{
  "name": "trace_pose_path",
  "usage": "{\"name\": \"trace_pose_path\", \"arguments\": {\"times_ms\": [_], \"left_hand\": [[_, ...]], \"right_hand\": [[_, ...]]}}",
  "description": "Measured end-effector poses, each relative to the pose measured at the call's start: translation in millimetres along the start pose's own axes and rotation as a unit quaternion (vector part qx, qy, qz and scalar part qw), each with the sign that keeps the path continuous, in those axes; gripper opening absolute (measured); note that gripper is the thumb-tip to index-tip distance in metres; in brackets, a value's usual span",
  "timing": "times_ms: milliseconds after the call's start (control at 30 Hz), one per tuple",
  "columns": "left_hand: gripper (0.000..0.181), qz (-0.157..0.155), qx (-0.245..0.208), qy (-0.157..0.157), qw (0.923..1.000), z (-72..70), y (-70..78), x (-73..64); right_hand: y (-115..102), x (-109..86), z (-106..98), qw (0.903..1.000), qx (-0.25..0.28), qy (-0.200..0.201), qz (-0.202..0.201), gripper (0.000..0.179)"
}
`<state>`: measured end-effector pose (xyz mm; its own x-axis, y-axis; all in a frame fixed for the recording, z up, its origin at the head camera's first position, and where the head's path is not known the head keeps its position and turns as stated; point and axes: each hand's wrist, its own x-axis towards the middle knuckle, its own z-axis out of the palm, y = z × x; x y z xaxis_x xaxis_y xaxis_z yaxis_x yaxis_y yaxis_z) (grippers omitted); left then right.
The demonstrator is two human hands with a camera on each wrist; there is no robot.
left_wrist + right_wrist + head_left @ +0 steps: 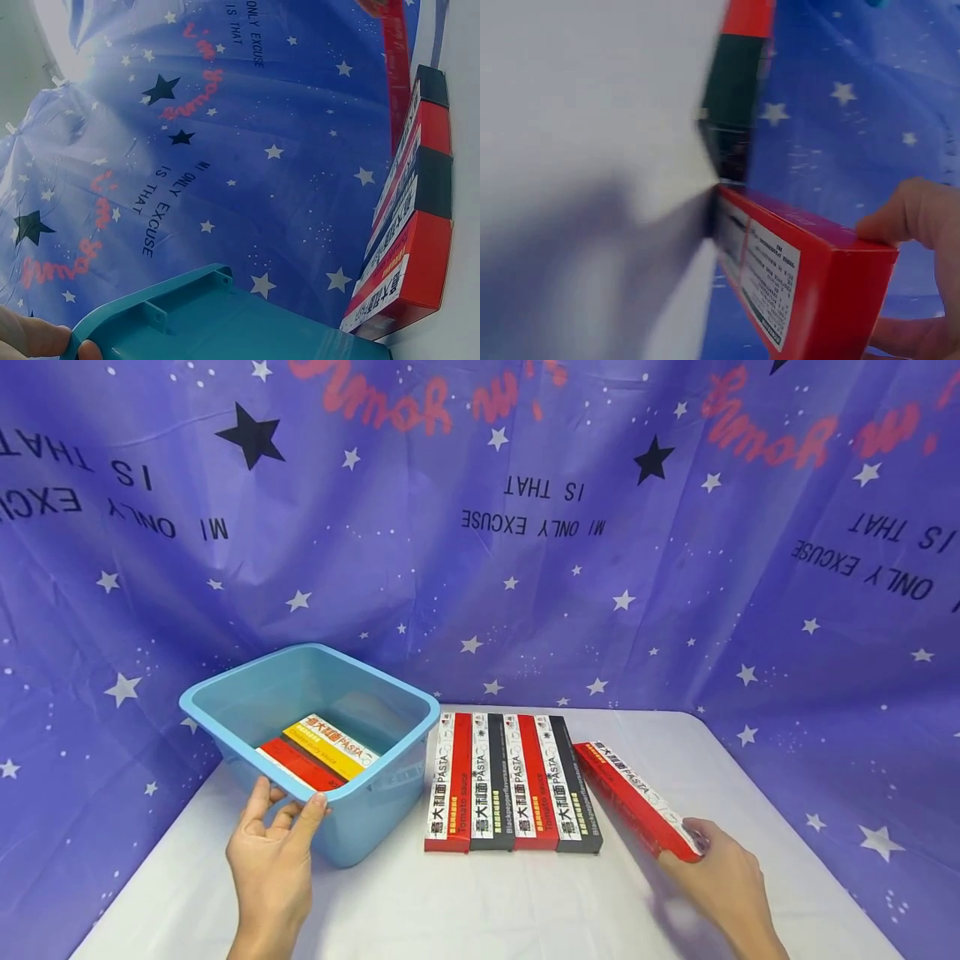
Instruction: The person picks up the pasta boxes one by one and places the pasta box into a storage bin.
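A blue plastic bin (pixel 390 810) stands at the left, and my left hand (pixel 273 856) pinches its near rim between thumb and fingers. Inside the bin lie a yellow pasta box (pixel 330 747) and a red pasta box (pixel 296 762). On the right, my right hand (pixel 716 868) grips the near end of another red pasta box (pixel 637 802), which slants with its far end beside the row. In the right wrist view, the thumb presses on this red box (pixel 810 277), and a white label shows on its underside.
Between the hands, red pasta boxes (pixel 459 785) and black pasta boxes (pixel 573 785) lie side by side in a row on the white table (pixel 510 902). A purple star-printed cloth (pixel 525 610) hangs behind and at both sides.
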<state>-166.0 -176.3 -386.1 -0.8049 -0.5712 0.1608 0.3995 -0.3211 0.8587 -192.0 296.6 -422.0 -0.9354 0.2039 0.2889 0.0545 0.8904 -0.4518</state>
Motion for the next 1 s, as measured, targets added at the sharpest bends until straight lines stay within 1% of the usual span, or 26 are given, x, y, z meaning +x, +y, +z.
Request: {"name": "trace_pose_path", "arguments": {"times_ms": [100, 200, 333, 433, 533, 600, 700, 833, 900, 1000], "left_hand": [[0.091, 0.003, 0.001, 0.001, 1.0000, 0.4, 1.2, 1.4], [0.091, 0.004, 0.002, 0.001, 1.0000, -0.2, 1.7, 2.0], [0.092, 0.003, 0.005, -0.001, 1.0000, -0.3, 0.9, 1.0], [0.091, 0.004, 0.008, -0.002, 1.0000, 0.8, 0.8, 0.4], [0.090, 0.002, 0.012, -0.002, 0.9999, 2.5, 1.5, 0.5], [0.089, 0.000, 0.015, 0.001, 0.9999, 3.4, 1.8, 0.3], [0.087, -0.002, 0.020, 0.004, 0.9998, 3.5, 2.3, -0.1], [0.088, -0.001, 0.018, 0.005, 0.9998, 2.9, 2.0, -0.3], [0.088, 0.000, 0.016, 0.007, 0.9998, 2.6, 1.7, -0.5], [0.088, 0.001, 0.016, 0.009, 0.9998, 2.4, 1.2, -0.9]], "right_hand": [[-10.3, -0.8, -12.1, 0.9980, 0.011, 0.056, -0.026, 0.056], [-19.6, -0.9, -21.1, 0.9945, 0.016, 0.095, -0.042, 0.051], [-27.3, -6.1, -32.2, 0.9859, 0.021, 0.150, -0.071, 0.047], [-32.0, -10.1, -42.3, 0.9795, 0.032, 0.180, -0.085, 0.043], [-37.4, -11.7, -52.6, 0.9751, 0.043, 0.199, -0.088, 0.039], [-41.5, -11.2, -58.2, 0.9705, 0.051, 0.215, -0.096, 0.037], [-50.2, -8.3, -65.1, 0.9573, 0.070, 0.249, -0.130, 0.036], [-69.1, 0.5, -74.9, 0.9324, 0.102, 0.288, -0.192, 0.036], [-81.5, 5.5, -80.1, 0.9228, 0.118, 0.294, -0.218, 0.037], [-104.3, 13.7, -85.8, 0.9057, 0.143, 0.302, -0.261, 0.038]]}}
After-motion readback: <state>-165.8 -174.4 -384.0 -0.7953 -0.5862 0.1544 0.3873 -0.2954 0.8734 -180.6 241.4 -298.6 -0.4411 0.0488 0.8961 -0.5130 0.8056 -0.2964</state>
